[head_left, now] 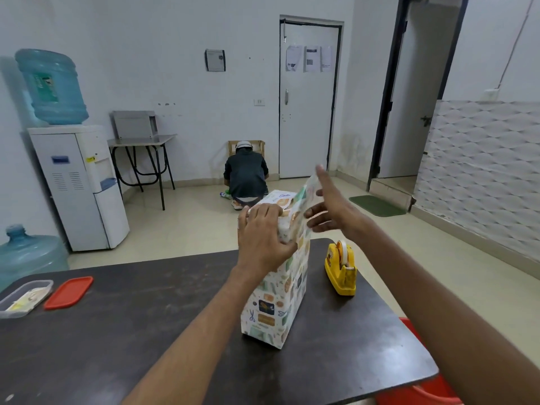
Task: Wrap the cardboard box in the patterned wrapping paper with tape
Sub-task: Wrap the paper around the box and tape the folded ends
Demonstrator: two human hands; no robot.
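Note:
The box (274, 302) stands upright on end on the dark table (117, 331), covered in white patterned wrapping paper; no bare cardboard shows. My left hand (263, 235) presses down on the folded paper at the box's top near edge. My right hand (330, 203) is flat with fingers spread, against a loose paper flap (304, 194) that sticks up at the top right. A yellow tape dispenser (342, 267) with a white roll stands on the table just right of the box.
A clear plastic container (23, 298) and its red lid (70, 292) lie at the table's left edge. A red chair (420, 390) shows at the right corner. Beyond the table are a water dispenser (79, 182), a small table (143, 159) and a crouching person (247, 176).

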